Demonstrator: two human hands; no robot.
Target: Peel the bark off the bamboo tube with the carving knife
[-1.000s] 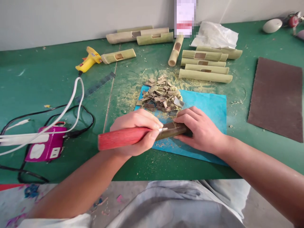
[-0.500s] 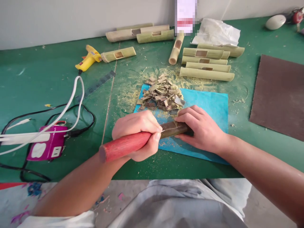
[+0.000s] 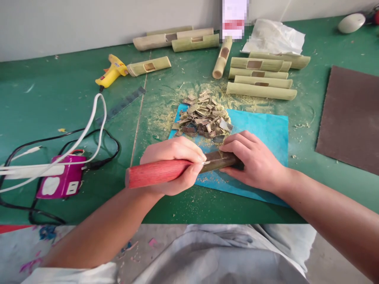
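Clamps fingers of the left hand (image 3: 170,150) on the tool (image 3: 160,174) and of the right hand (image 3: 256,161) on the tube (image 3: 218,160), near the front edge of the table (image 3: 242,213) (over the blue sheet (image 3: 257,126)), risking a slip toward the latter hand if pushing too hard.

Behind the bamboo piece (image 3: 220,161), the chip pile (image 3: 204,117) overlaps the sheet (image 3: 262,124).

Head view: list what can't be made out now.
In the head view:
Dark workpiece: left end hidden by the left hand.
Red handle: front part covered by the same hand.
Pale upright sheet: pixelated, top cut off by the upper edge.
Brown sheet: right side cut off by the right edge.
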